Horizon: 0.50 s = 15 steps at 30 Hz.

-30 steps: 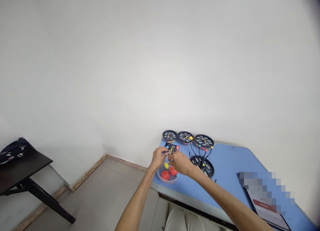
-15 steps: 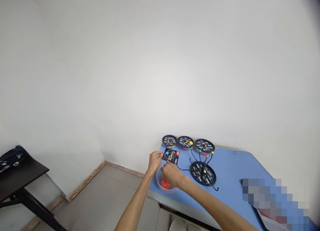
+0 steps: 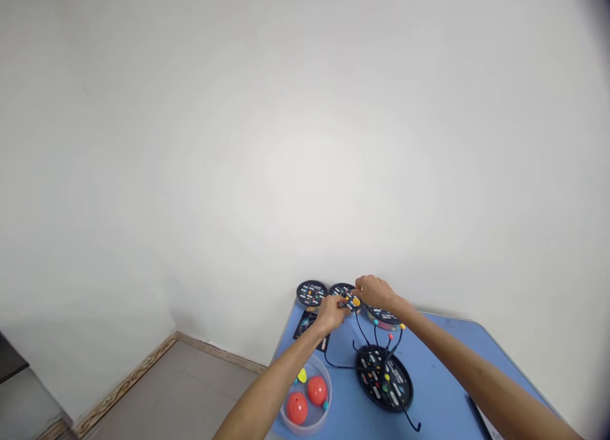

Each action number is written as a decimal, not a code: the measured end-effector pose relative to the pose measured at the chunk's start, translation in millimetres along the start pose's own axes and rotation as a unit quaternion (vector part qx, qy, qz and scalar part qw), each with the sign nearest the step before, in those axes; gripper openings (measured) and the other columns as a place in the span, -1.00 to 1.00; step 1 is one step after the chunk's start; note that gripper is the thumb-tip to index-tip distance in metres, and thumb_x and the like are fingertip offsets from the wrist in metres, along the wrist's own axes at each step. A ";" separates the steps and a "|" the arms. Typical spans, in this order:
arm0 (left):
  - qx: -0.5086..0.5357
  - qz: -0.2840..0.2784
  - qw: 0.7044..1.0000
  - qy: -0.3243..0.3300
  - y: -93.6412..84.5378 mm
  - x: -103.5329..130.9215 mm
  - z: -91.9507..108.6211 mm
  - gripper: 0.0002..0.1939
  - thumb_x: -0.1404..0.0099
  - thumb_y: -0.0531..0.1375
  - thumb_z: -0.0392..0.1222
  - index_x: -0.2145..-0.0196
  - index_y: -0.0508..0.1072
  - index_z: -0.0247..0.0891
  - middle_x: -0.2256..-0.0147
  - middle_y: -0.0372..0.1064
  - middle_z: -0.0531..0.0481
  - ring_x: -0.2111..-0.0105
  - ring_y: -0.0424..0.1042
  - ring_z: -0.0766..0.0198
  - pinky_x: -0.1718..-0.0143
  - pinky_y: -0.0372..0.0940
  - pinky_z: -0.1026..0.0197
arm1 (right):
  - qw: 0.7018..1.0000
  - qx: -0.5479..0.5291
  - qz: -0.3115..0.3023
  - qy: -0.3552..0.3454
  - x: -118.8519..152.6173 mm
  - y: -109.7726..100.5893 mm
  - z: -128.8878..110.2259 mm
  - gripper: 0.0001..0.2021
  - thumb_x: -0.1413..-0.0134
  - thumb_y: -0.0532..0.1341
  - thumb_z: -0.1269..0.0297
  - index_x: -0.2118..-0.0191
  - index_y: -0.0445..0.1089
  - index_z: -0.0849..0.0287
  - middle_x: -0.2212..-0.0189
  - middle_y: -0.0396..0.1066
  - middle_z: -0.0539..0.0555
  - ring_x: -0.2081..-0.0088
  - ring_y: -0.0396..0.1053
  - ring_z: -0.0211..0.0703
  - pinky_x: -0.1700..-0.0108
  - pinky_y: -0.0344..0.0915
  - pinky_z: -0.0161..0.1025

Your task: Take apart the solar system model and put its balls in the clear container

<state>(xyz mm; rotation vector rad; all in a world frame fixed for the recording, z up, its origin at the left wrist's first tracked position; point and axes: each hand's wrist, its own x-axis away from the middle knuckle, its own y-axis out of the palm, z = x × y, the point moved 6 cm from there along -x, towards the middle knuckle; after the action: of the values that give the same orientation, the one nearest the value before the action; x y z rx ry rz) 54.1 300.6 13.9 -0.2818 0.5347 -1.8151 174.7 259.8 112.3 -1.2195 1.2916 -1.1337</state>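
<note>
My left hand (image 3: 332, 314) is raised just left of an orange ball (image 3: 356, 302) on a bent black arm. Its fingers are curled together, hiding anything between them. To the upper right of that ball, my right hand (image 3: 374, 292) is closed in a pinch; what it grips is too small to make out. The ball's arm belongs to a planet model with a round black base (image 3: 369, 386), whose other arms carry small coloured balls. At the table's near left, a clear plastic bowl (image 3: 328, 389) holds two red half-shells (image 3: 297, 408), a yellow piece (image 3: 302, 376) and small teal pieces.
Along the wall stand round tubs with printed black lids (image 3: 311, 293), one partly behind my right hand. A dark printed card (image 3: 305, 325) lies under my left forearm on the blue table (image 3: 443, 344). A dark-edged object (image 3: 479, 418) sits at the right.
My right hand has left the bowl and moved up and right to the orange ball. My left hand has moved right, beside it. The bowl's contents now show, and the view has shifted.
</note>
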 end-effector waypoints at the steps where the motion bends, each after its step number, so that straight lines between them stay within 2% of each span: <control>1: 0.004 -0.010 1.000 -0.010 6.8 -4.5 -0.7 -0.66 -0.11 0.28 -0.31 0.11 0.56 -0.36 0.62 0.40 0.10 0.63 0.37 0.31 0.52 0.28 0.30 | 1.000 -0.004 -0.011 -0.001 -3.5 6.5 1.5 -0.71 -0.21 0.10 0.25 0.16 0.55 0.22 0.13 0.54 0.28 0.09 0.48 0.01 0.23 0.23 -0.27; 4: 0.021 -0.031 0.999 -0.031 21.7 -13.7 -3.8 -0.64 -0.12 0.30 -0.33 0.08 0.54 -0.33 0.68 0.28 0.18 0.71 0.28 0.37 0.60 0.22 0.33 | 0.999 -0.017 -0.038 -0.014 -10.6 23.0 2.7 -0.69 -0.23 0.07 0.26 0.17 0.55 0.21 0.16 0.56 0.26 0.12 0.49 -0.03 0.26 0.22 -0.29; 7: 0.044 -0.051 0.997 -0.040 31.3 -16.9 -6.1 -0.79 -0.15 0.30 -0.32 0.21 0.58 -0.31 0.72 0.19 0.21 0.73 0.23 0.42 0.64 0.19 0.37 | 0.997 -0.025 -0.062 -0.031 -15.7 34.4 3.9 -0.72 -0.21 0.09 0.30 0.21 0.56 0.21 0.19 0.57 0.24 0.18 0.49 -0.07 0.32 0.18 -0.32; 10: 0.064 -0.069 0.994 -0.048 38.4 -17.6 -9.2 -0.92 -0.21 0.27 -0.29 0.35 0.58 -0.33 0.71 0.22 0.18 0.72 0.24 0.44 0.64 0.22 0.37 | 0.996 -0.027 -0.078 -0.043 -19.2 41.7 6.3 -0.77 -0.15 0.14 0.32 0.28 0.56 0.22 0.25 0.58 0.20 0.26 0.49 -0.11 0.40 0.13 -0.34; 15: 0.075 -0.089 0.991 -0.059 46.7 -19.2 -15.2 -0.82 -0.33 0.23 -0.19 0.39 0.48 -0.35 0.64 0.26 0.21 0.69 0.26 0.48 0.60 0.28 0.37 | 0.996 -0.021 -0.070 -0.044 -17.5 42.6 5.3 -0.75 -0.18 0.13 0.28 0.28 0.54 0.26 0.26 0.57 0.23 0.28 0.48 -0.11 0.40 0.12 -0.33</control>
<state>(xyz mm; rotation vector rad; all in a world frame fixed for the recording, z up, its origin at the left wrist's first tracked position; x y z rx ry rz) 92.3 311.3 -20.8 -0.3395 0.2956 -1.9860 176.9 279.7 70.4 -1.3937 1.1849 -1.1431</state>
